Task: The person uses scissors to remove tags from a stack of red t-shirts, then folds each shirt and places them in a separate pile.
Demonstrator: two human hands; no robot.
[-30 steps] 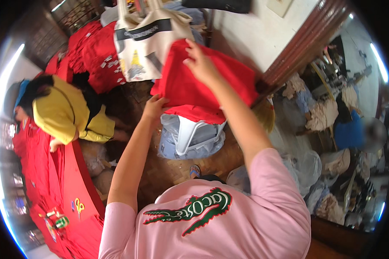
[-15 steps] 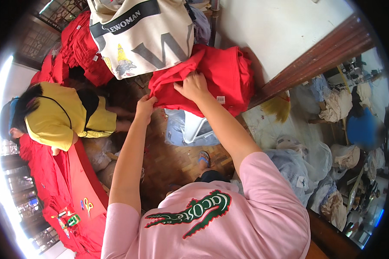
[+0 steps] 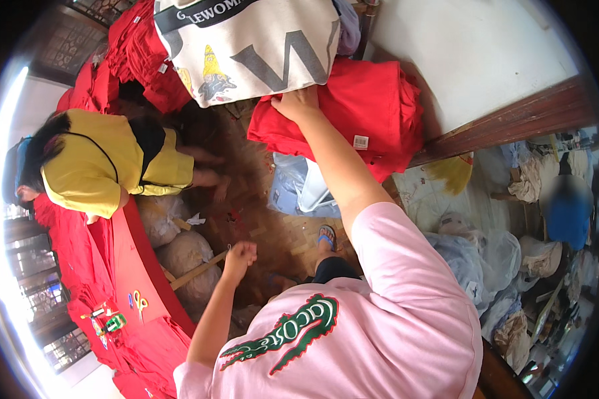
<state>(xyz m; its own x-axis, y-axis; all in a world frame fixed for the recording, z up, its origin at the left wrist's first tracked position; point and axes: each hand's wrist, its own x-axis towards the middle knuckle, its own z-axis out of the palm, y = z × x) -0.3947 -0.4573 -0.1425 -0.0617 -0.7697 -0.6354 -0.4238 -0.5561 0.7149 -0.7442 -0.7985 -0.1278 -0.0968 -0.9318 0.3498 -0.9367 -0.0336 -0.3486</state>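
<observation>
My right hand (image 3: 297,104) reaches onto a stack of folded red cloth (image 3: 373,100) with a small white label. The thumb shows against the cloth; the other fingers are hidden beneath the lower edge of a cream canvas bag (image 3: 266,60). That bag has dark lettering and a cartoon print. My left hand (image 3: 240,258) is lower down, above the wooden floor and apart from the cloth. Its fingers are curled closed, and whatever they hold, if anything, is too small to make out. Under the red stack are a white plastic piece (image 3: 318,189) and clear plastic wrapping (image 3: 286,183).
At the left a person in a yellow top (image 3: 96,156) bends over a table covered with red cloth (image 3: 143,256). Yellow scissors (image 3: 140,302) lie there. Sacks (image 3: 190,256) stand beside it. Right are a wooden beam (image 3: 512,120), a yellow broom (image 3: 449,174) and plastic-wrapped bundles (image 3: 469,259).
My left hand has let go of the red cloth and dropped toward me. My right hand has moved up under the bag's edge. The cloth's loose edge now lies flatter.
</observation>
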